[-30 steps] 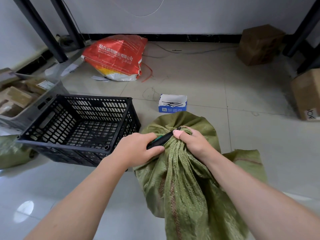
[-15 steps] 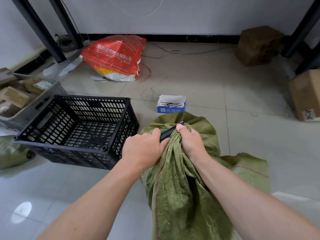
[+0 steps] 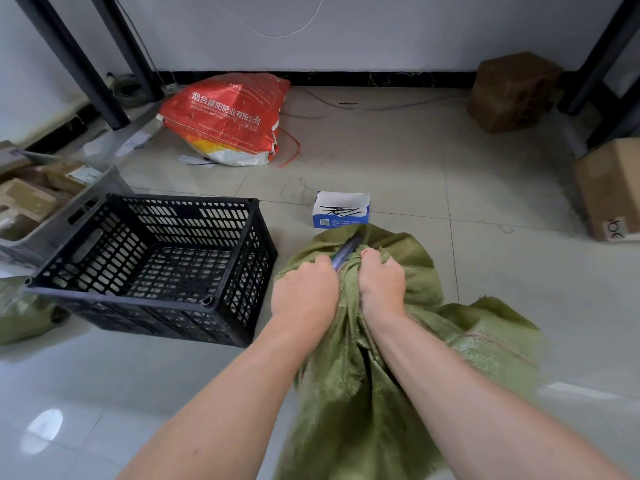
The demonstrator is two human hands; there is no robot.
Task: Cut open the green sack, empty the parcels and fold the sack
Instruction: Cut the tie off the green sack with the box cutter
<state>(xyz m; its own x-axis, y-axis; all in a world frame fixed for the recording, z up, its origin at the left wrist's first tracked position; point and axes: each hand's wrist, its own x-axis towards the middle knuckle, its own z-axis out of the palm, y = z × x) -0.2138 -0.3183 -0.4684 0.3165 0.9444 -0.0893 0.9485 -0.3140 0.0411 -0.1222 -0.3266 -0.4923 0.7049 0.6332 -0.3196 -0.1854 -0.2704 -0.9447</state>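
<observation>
Centre frame, cutting the green sack (image 3: 349, 393) open.
Left hand (image 3: 304, 292), gripping the cutter (image 3: 344, 252), has closed against the right hand (image 3: 381, 282) clenching the neck; blade engaged.

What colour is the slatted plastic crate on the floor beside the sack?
Black; the slatted plastic crate shows best in the head view.

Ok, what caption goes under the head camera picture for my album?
Left hand works a cutter at the green sack neck bunched in the right hand.

Glossy pale tiled floor (image 3: 415, 161), white wall (image 3: 381, 29), black baseboard (image 3: 346, 79)
</observation>
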